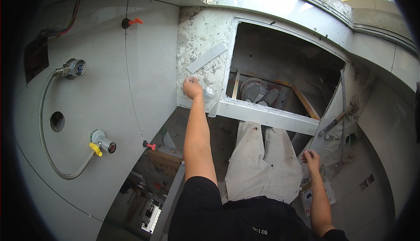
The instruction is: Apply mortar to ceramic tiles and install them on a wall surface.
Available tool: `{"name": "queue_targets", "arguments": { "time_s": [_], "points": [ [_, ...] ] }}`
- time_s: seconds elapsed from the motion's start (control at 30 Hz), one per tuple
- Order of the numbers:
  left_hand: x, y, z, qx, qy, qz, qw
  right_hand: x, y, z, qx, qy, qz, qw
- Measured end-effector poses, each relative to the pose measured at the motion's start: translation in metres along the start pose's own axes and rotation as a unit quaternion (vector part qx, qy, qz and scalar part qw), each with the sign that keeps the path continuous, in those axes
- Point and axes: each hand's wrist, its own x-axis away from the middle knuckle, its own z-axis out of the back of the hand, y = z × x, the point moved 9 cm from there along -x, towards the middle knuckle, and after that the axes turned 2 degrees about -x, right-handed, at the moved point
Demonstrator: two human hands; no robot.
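Observation:
My left hand (192, 88) is stretched forward over the dusty white countertop (190, 31), its fingers pinched together. Whatever it may hold is too small to make out. Just beyond it lies a flat pale strip (206, 58), set at an angle. A crumpled clear plastic piece (208, 93) rests right beside the hand. By my right knee, my right hand (310, 159) hangs low with curled fingers, close to the counter's right arm. Anything in its fingers is hidden. A hammer (336, 121) and a long ruler-like strip (343, 88) lie on the counter ahead of it.
A large rectangular cut-out (284, 53) opens in the counter before me; a round bucket-like object (253, 90) and wooden-looking bars show below. On the left wall are a valve (104, 141), a braided hose (41, 123) and red tile levelers (132, 22). Cardboard (164, 162) lies below.

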Motion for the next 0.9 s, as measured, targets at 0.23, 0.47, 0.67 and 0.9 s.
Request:
{"name": "queue_targets", "arguments": {
  "time_s": [0.23, 0.47, 0.67, 0.9],
  "points": [
    [0.000, -0.001, -0.011, -0.083, -0.041, -0.044, 0.995, -0.004, -0.018, 0.001, 0.005, 0.001, 0.023, 1.000],
    [0.026, 0.003, -0.003, 0.068, -0.036, -0.045, 0.996, -0.007, -0.019, 0.010, -0.009, 0.015, 0.011, 1.000],
    [0.030, 0.023, -0.003, 0.084, -0.054, -0.051, 0.994, -0.007, -0.019, 0.005, -0.008, 0.005, 0.012, 1.000],
    [0.024, 0.036, 0.000, 0.059, -0.043, -0.043, 0.996, -0.004, -0.028, -0.003, 0.000, 0.007, 0.014, 1.000]
  ]
}}
